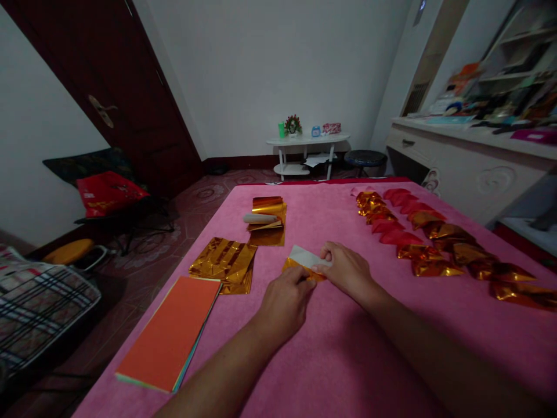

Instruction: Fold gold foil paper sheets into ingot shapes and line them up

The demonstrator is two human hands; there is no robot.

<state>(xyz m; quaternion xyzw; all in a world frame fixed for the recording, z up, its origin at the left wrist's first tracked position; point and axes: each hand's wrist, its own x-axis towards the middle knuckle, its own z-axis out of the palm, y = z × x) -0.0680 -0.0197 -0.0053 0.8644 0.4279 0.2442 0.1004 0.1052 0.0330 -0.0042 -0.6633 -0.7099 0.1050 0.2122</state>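
Observation:
A sheet of gold foil paper (300, 255) with a pale back lies partly folded on the pink cloth, between my two hands. My left hand (285, 293) presses on its near gold edge with curled fingers. At its right end my right hand (346, 267) pinches the paper between thumb and fingers. Left of the hands is a stack of creased gold foil sheets (224, 261). Behind that lies a pile of gold foil paper (265, 238) with curled sheets on top. A stack of coloured paper (174, 331), orange uppermost, rests at the near left.
Rows of folded gold and red foil pieces (439, 238) stand along the right of the pink-covered table (339, 360). Beyond it are a small white table (308, 140), a round stool (365, 158) and a cluttered white desk (470, 157). A chair with a red bag (111, 194) is at left.

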